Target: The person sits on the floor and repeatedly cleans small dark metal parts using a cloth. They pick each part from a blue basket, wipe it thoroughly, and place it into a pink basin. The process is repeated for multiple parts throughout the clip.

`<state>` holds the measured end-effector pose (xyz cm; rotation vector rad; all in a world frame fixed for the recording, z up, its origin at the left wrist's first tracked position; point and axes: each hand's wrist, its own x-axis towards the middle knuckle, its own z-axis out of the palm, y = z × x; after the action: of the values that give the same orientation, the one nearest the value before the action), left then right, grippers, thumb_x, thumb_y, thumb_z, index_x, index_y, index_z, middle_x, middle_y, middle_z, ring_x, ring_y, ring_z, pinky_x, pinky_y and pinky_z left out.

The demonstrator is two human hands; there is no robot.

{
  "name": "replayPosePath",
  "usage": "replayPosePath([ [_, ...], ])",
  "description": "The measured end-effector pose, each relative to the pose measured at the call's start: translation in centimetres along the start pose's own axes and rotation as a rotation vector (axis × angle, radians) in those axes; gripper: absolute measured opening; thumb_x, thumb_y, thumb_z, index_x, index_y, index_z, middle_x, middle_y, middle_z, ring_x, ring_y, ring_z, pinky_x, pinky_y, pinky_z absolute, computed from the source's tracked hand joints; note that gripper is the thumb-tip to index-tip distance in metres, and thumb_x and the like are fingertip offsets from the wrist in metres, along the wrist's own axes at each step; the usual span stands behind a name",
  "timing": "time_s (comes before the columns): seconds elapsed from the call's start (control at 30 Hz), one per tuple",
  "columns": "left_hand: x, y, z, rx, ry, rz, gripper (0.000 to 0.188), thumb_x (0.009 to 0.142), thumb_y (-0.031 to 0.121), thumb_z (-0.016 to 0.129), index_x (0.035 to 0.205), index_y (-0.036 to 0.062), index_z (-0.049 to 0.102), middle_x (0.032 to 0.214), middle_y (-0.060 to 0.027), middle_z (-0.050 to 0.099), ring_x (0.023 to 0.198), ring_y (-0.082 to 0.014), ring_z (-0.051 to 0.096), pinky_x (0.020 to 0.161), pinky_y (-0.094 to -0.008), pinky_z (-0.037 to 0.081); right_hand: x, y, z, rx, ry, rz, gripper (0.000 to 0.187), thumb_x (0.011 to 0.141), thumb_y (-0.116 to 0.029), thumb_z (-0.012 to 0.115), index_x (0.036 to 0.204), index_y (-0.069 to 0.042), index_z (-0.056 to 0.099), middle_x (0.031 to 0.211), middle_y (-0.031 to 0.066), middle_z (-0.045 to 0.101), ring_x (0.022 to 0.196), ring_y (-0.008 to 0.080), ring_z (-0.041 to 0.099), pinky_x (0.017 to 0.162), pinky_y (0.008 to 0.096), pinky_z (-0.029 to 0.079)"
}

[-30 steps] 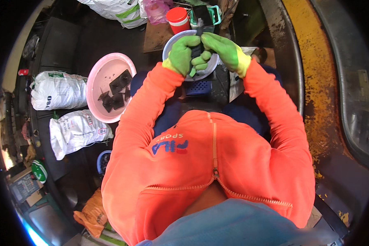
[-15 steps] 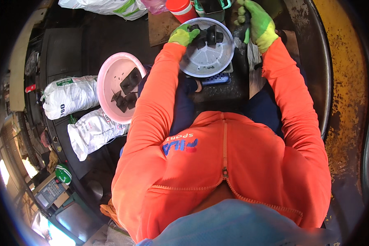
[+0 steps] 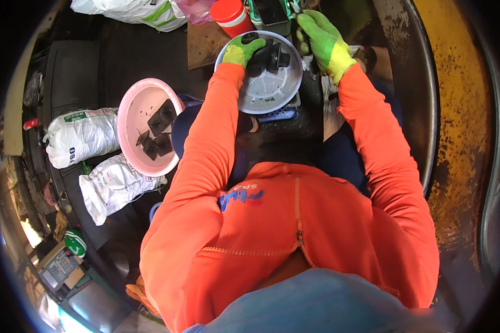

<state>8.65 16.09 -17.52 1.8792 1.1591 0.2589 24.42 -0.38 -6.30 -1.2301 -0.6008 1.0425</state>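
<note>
My left hand [image 3: 242,51], in a green and yellow glove, is closed on a black molded part [image 3: 250,38] at the left rim of a pale, round mesh basket [image 3: 268,95]. More black parts [image 3: 276,57] lie inside the basket, beside my fingers. To the right of the basket, my gloved right hand [image 3: 321,40] is closed around a small hand tool [image 3: 296,8]. Its tip shows above my fingers, but the rest is mostly hidden in my grip, so its exact kind is unclear.
A pink basin [image 3: 129,119] with several black pieces stands at the left, near two white sacks [image 3: 83,136]. Behind the basket are a red container with a white band [image 3: 231,18] and a green-rimmed box [image 3: 269,22]. A blue crate-like piece [image 3: 278,115] shows under the basket.
My right hand has moved left toward the basket, with the tool's tip now pointing up and away. The left hand has shifted its hold on the black part. The whole view has shifted slightly.
</note>
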Motion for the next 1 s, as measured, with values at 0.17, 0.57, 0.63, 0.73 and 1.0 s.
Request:
replayPosePath([
  [0.17, -4.9, 7.9, -4.8, -0.278, 0.227, 0.7, 0.061, 0.068, 0.013, 0.082, 0.12, -0.0021, 0.055, 0.113, -0.0112, 0.062, 0.101, -0.0202, 0.061, 0.088, -0.0327, 0.05, 0.8, 0.1, -1.9, -0.924, 0.098, -0.214, 0.032, 0.093, -0.024, 0.056, 0.115, -0.001, 0.06, 0.097, 0.0098, 0.066, 0.09, 0.0186, 0.061, 0.082, 0.0322, 0.048],
  [0.57, -14.0, 12.7, -3.4, -0.518, 0.407, 0.684, 0.059, 0.07, 0.014, 0.082, 0.121, 0.003, 0.055, 0.115, -0.0105, 0.06, 0.104, -0.0187, 0.059, 0.09, -0.0316, 0.048, -3.6, 3.9, 3.7, -0.45, -0.174, -0.759, 0.05, 0.082, -0.01, 0.07, 0.128, -0.006, 0.052, 0.119, 0.0085, 0.06, 0.108, 0.0216, 0.059, 0.091, 0.0318, 0.048],
  [0.63, -14.4, 13.0, -2.9, -0.804, 0.253, 0.492, 0.06, 0.071, 0.014, 0.082, 0.123, 0.002, 0.053, 0.116, -0.0106, 0.06, 0.105, -0.019, 0.059, 0.091, -0.0318, 0.048, -3.4, 3.9, 4.2, -0.368, -0.164, -0.727, 0.051, 0.081, -0.011, 0.071, 0.128, -0.006, 0.052, 0.119, 0.0091, 0.06, 0.108, 0.0222, 0.059, 0.091, 0.0323, 0.048],
  [0.73, -14.6, 12.7, -3.0, -0.594, 0.295, 0.517, 0.061, 0.071, 0.018, 0.082, 0.123, 0.0037, 0.055, 0.115, -0.0107, 0.06, 0.107, -0.0206, 0.057, 0.093, -0.0347, 0.047, -3.1, 3.4, 5.0, -0.134, -0.233, -0.549, 0.048, 0.082, -0.014, 0.069, 0.126, -0.005, 0.053, 0.117, 0.009, 0.061, 0.107, 0.0217, 0.059, 0.091, 0.0329, 0.048],
  [1.0, -12.9, 11.3, -6.8, -0.099, 0.152, 0.931, 0.062, 0.061, 0.03, 0.083, 0.114, 0.0064, 0.061, 0.113, -0.0129, 0.059, 0.106, -0.0318, 0.055, 0.091, -0.0397, 0.043, -4.0, 0.4, 3.8, -0.458, -0.368, -0.628, 0.041, 0.082, -0.016, 0.071, 0.119, -0.003, 0.059, 0.112, 0.008, 0.063, 0.104, 0.018, 0.06, 0.087, 0.0323, 0.049],
])
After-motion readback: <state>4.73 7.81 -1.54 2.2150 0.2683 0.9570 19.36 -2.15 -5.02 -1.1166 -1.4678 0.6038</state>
